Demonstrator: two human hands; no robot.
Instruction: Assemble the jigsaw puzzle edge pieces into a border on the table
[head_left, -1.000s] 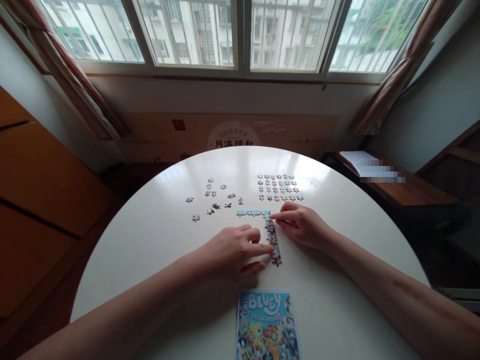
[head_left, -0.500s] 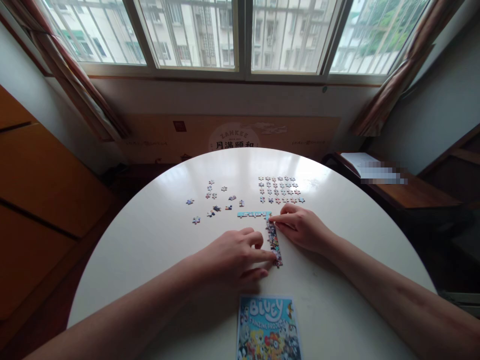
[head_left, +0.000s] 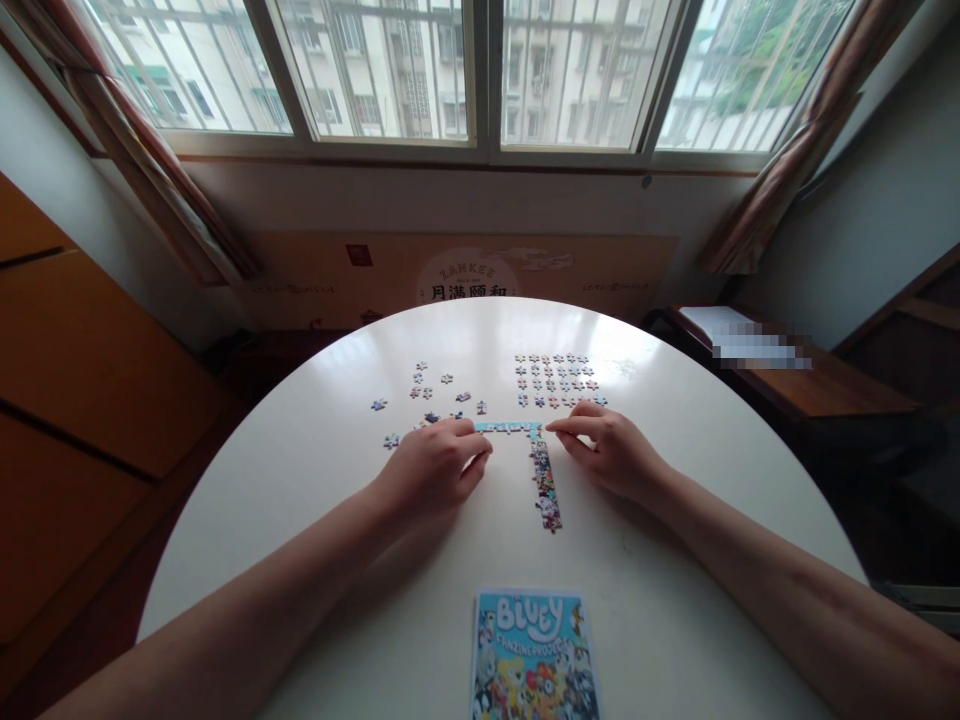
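Observation:
Joined jigsaw puzzle pieces form a corner. One arm is a light blue strip (head_left: 510,428), and the other is a multicoloured strip (head_left: 547,485) running toward me. My left hand (head_left: 435,462) is at the left end of the blue strip, its fingertips on or just beside it; the fingers are bent, the thumb is a little apart, and no piece shows in them. Close to the right side of the corner, my right hand (head_left: 609,446) rests on the table, index finger stretched out and nothing visible held. Loose puzzle pieces (head_left: 418,379) lie beyond my left hand, which hides some of them.
Rows of puzzle pieces (head_left: 551,370) are laid out at the back right of the round white table (head_left: 300,560). A "Bluey" picture sheet (head_left: 534,655) lies near me. A brown side table (head_left: 832,378) with papers stands at the right, below the window (head_left: 570,75).
My left hand has moved away from the near end of the multicoloured strip, left and forward to the blue strip's left end. My right hand has shifted slightly off the corner.

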